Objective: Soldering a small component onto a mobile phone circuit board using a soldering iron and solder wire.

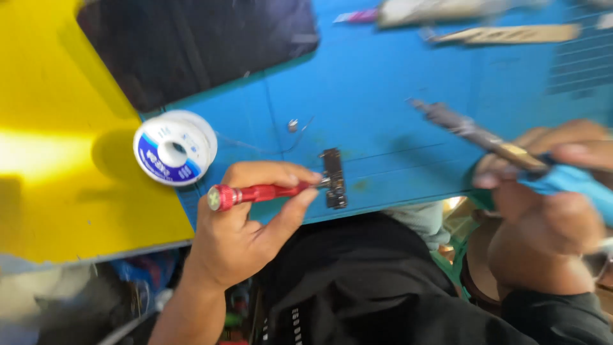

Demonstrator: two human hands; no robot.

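Note:
My left hand [246, 223] grips a thin red metal tool [255, 193] like a pen, its tip pressed against a small dark circuit board [334, 179] lying on the blue work mat [383, 96] near the mat's front edge. My right hand [549, 204] holds a soldering iron [485, 137] by its blue handle; the iron's dark tip points up and left, above the mat and to the right of the board, apart from it.
A white spool of solder wire [174, 147] lies at the mat's left edge beside a yellow surface [57, 160]. A loose strand of wire and a small metal bit [293, 125] lie behind the board. A dark flat slab [191, 45] sits at the back left; blurred tools at the back right.

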